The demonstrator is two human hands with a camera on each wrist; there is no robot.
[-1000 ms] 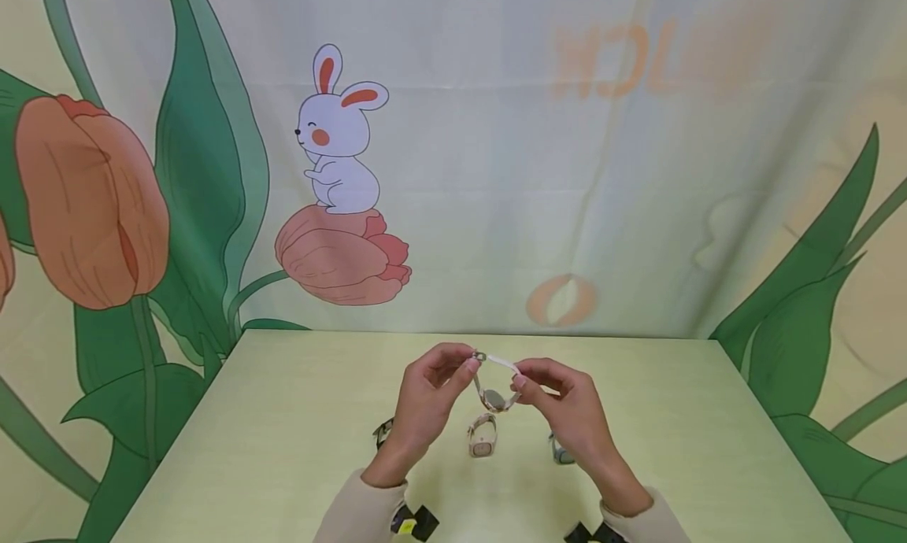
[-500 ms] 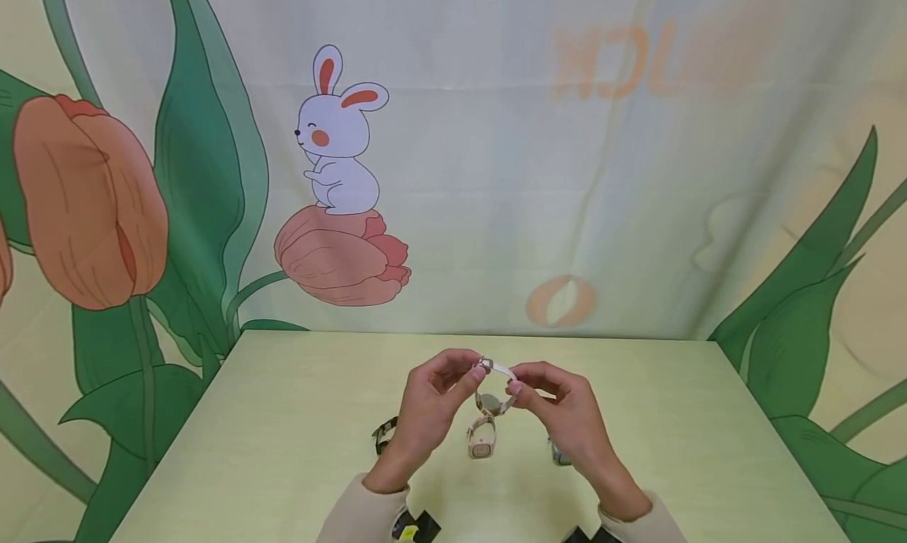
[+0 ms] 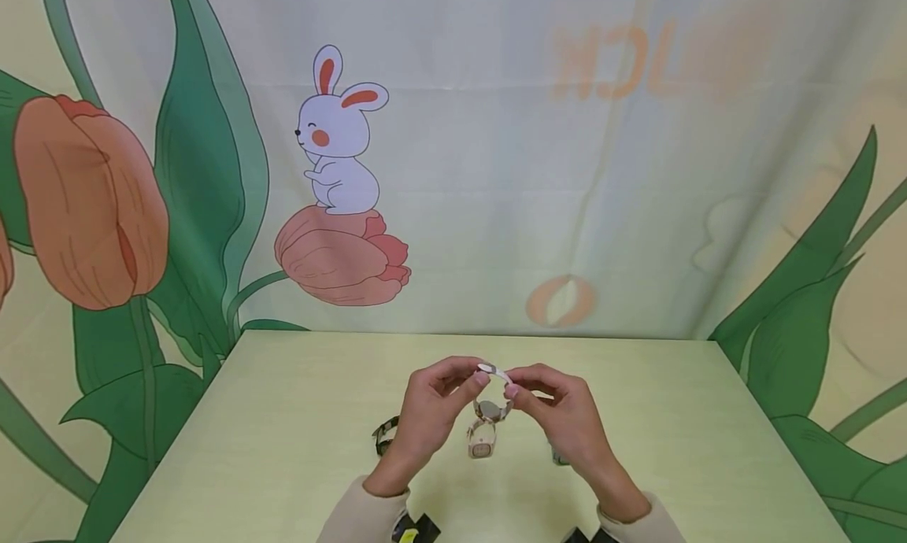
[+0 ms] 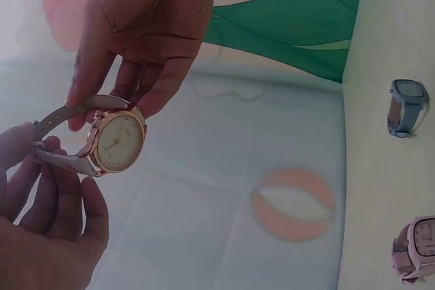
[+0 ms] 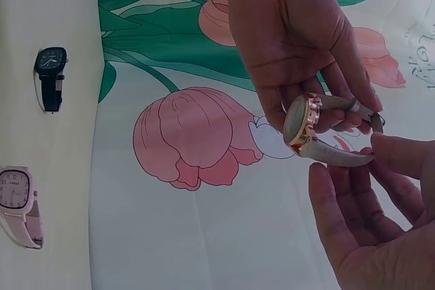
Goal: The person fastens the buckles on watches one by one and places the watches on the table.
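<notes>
A wristwatch with a round rose-gold case and a pale strap is held up above the table, its strap bent into a loop. My left hand pinches the strap at its buckle end, with thumb and fingers bent. Opposite it, my right hand pinches the other strap piece between thumb and fingers. Dial numerals face the left wrist view; the right wrist view shows the case from its side. Fingertips partly hide the buckle, so I cannot tell if it is fastened.
On the pale table, a pink square-faced watch stands in the middle. A black watch is to the left, partly behind my left hand. A blue watch is to the right. A printed curtain hangs behind the table.
Both hands have come slightly lower and closer together. The strap ends now meet near my left fingertips, and the watch case has dropped a little. The watches on the table have not moved.
</notes>
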